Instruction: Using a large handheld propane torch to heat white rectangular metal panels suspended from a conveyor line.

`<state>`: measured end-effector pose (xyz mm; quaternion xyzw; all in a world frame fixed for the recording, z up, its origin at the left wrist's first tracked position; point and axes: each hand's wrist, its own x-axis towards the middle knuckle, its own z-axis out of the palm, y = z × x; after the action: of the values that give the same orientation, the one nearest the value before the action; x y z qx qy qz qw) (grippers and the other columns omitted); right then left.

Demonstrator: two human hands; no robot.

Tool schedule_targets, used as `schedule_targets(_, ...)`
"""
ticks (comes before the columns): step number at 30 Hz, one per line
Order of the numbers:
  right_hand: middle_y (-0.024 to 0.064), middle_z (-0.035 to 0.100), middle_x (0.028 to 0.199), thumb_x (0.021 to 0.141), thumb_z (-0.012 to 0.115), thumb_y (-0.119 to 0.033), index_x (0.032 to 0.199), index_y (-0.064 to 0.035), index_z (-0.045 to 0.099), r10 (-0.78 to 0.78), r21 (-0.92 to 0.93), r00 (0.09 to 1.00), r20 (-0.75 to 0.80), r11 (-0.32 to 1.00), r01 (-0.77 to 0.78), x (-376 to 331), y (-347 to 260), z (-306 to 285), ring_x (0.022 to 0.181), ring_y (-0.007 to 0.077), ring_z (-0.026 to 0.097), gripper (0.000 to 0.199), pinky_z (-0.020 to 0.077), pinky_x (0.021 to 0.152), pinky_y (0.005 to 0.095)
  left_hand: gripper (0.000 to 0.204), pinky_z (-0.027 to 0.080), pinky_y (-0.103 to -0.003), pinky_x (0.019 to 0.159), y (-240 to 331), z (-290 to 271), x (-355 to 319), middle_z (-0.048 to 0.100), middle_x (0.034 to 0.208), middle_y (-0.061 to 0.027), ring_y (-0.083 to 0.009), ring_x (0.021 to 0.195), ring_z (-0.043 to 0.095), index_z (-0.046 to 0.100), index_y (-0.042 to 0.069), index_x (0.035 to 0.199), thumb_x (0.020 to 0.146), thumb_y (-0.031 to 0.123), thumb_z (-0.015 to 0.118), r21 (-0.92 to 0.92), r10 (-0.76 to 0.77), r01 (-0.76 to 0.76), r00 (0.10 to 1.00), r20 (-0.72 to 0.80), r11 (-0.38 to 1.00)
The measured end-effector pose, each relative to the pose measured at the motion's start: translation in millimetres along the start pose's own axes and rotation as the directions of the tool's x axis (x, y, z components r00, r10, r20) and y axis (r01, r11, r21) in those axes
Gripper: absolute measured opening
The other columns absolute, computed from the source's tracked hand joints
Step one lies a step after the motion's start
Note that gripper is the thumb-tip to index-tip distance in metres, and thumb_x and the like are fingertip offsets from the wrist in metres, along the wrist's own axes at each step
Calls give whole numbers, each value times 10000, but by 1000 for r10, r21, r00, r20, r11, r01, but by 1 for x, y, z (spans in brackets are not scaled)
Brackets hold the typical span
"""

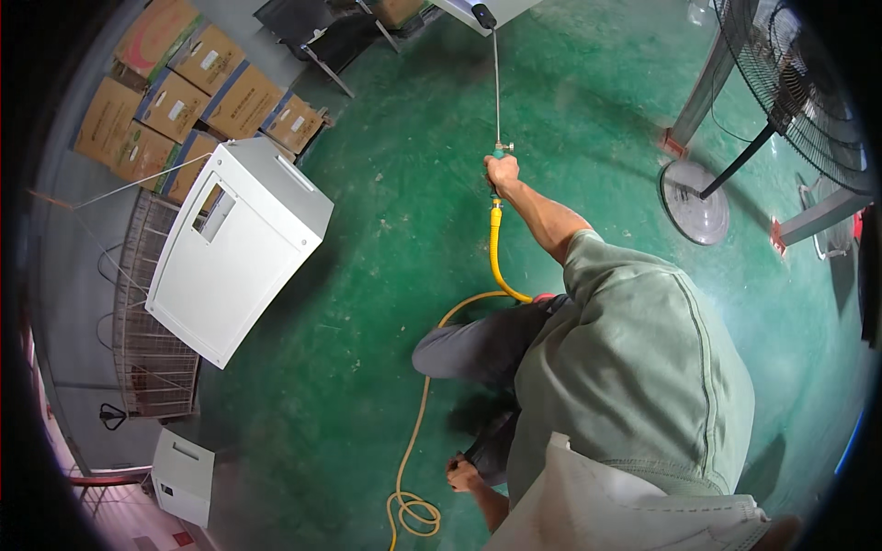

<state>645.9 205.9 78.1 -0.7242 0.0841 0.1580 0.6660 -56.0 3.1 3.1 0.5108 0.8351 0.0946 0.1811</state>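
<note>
At the top centre, my right hand (501, 173) is wrapped round the handle of a gas torch (497, 87) with a long thin metal tube. A small brass valve sits just above my fist. The torch's black bell-shaped head (483, 16) is at the edge of a white flat surface (459, 9). From the handle's lower end a yellow hose (496, 243) runs down toward my legs. My left hand (462, 473) is low in the view beside my bent leg, its fingers curled; whatever they may hold is hidden.
A large white box-shaped cabinet (243, 248) stands at left, before stacked cardboard boxes (175, 106) and a wire rack (152, 349). A smaller white unit (184, 473) is lower left. A pedestal fan (694, 202) and metal posts stand at right. The hose loops (415, 510) on the green floor.
</note>
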Motion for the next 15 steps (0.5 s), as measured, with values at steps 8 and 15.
schedule_targets(8,110,595,619,775,688,-130,734,24,577,-63,12,997,-41,998,63,16,-12,-17,447,206,566,194,437,403,376,332,488,-315,721,282,-293,46,585,1078,-132,-177,862,553,566,-46,1214,1015,217,596,-519,509,-842,514,-690,146)
schedule_targets(15,103,587,593,783,698,-153,726,13,598,-26,3,1000,-3,1000,26,-30,-20,-3,458,212,572,202,454,431,380,338,492,-324,734,382,-410,-72,592,1078,-135,-186,868,560,570,-43,1218,1013,224,600,-67,555,-830,-307,-773,-553)
